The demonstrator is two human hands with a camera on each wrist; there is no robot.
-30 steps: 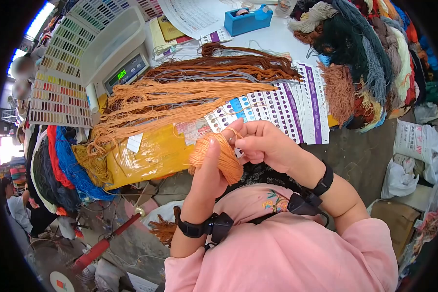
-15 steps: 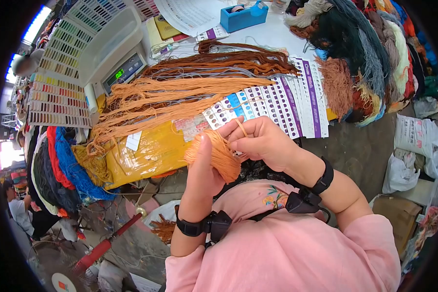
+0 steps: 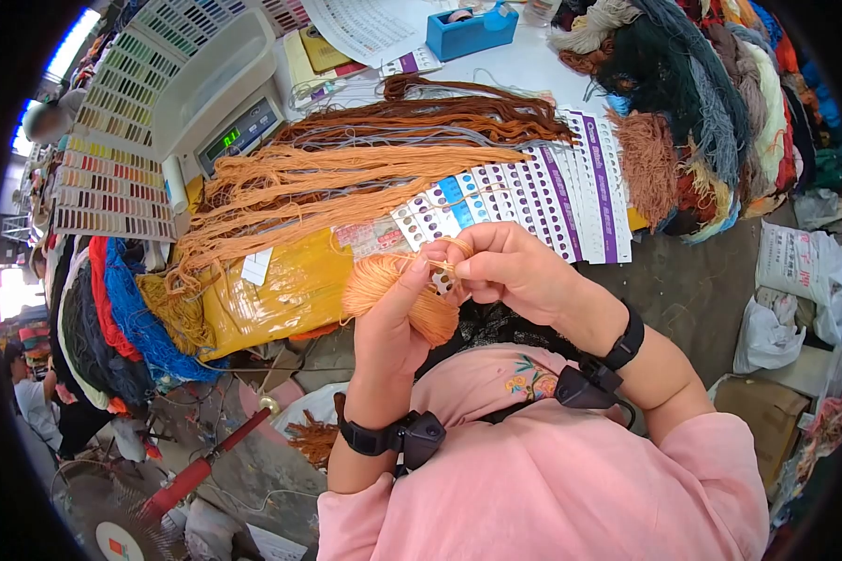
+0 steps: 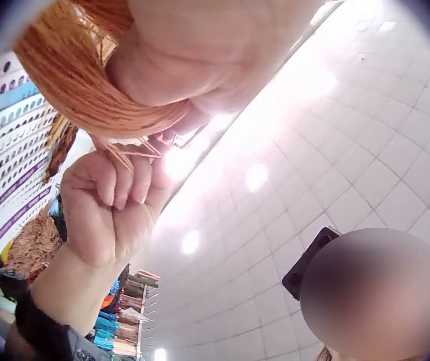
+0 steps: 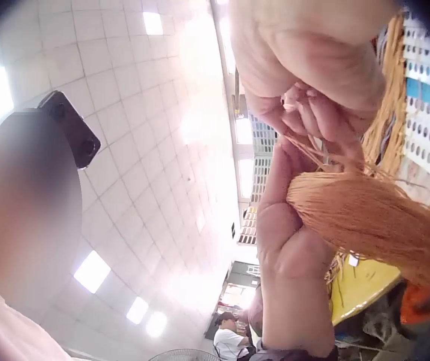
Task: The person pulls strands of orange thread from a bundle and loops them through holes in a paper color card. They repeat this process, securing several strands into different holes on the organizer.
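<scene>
A thick skein of light orange thread (image 3: 374, 285) is held in my left hand (image 3: 388, 327), looped around the fingers, with the thumb leaning over its inner side. My right hand (image 3: 519, 271) is close beside it and pinches a few strands (image 5: 305, 149) drawn from the skein, thumb against curled fingers. The fingertips of both hands nearly meet over these strands. In the left wrist view the skein (image 4: 87, 86) hangs in front of the curled right fingers (image 4: 125, 184). From the right wrist view its loose end (image 5: 395, 226) spreads past the left hand (image 5: 290, 244).
Orange hanks (image 3: 327, 182) and brown hanks (image 3: 421, 122) lie across the table, beside fanned shade cards (image 3: 589, 187). A yellow plastic-wrapped package (image 3: 281, 304) is at the near edge. Behind stand a scale (image 3: 239, 136) and a blue tape dispenser (image 3: 472, 37). Coloured yarn (image 3: 711, 103) is heaped at right.
The left thumb, upright before, has tipped toward the right fingertips. An orange loop that stood up at the right forefinger is now lower, between both hands. The scale's digits have changed.
</scene>
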